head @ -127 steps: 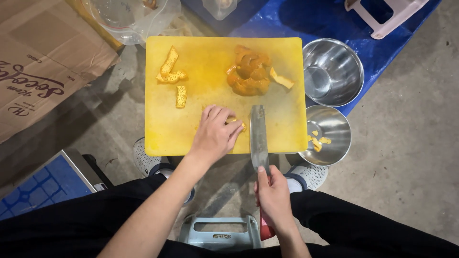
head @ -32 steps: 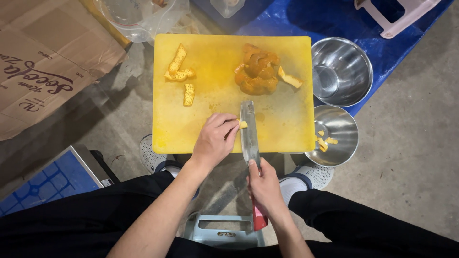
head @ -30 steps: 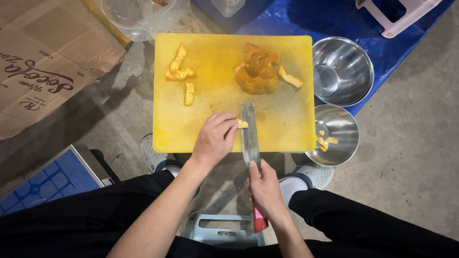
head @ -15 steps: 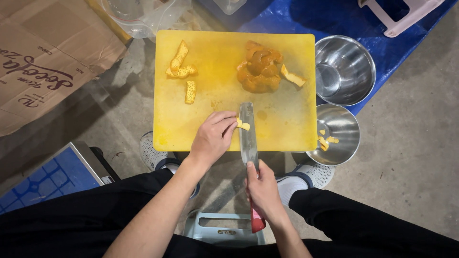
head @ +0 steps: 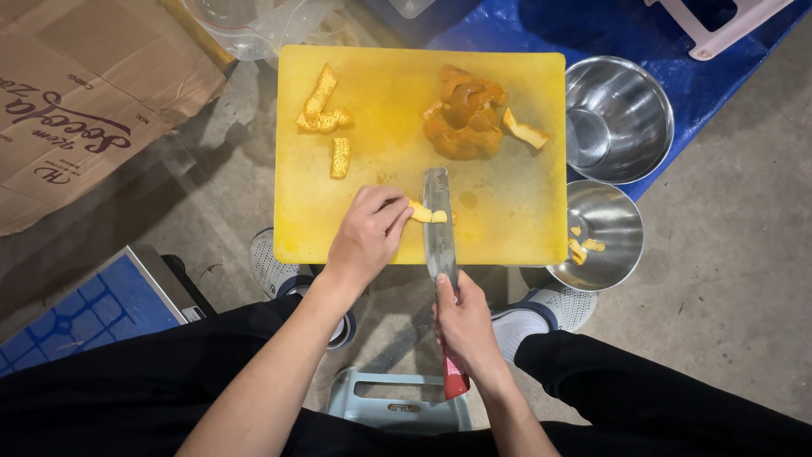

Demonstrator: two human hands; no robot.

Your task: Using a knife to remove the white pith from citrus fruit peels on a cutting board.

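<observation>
On my feed the square yellow plastic cutting board (head: 507,228) anchors everything: off its left edge lies flattened brown cardboard (head: 85,101), and on its upper left part sit three pale yellow peel strips (head: 326,118). At the board's near middle my left hand (head: 365,237) pinches a small yellow-orange fruit piece (head: 420,213) with curled fingertips, touching the flat steel knife blade (head: 438,228) just beside it, whose red handle my right hand (head: 465,326) grips closed below the board's near edge. A heap of orange pulp (head: 463,118) sits on the board's upper right, and off its right edge stand two round steel bowls, the farther one (head: 617,118) bare inside, the nearer one (head: 602,233) holding a few yellow pieces.
</observation>
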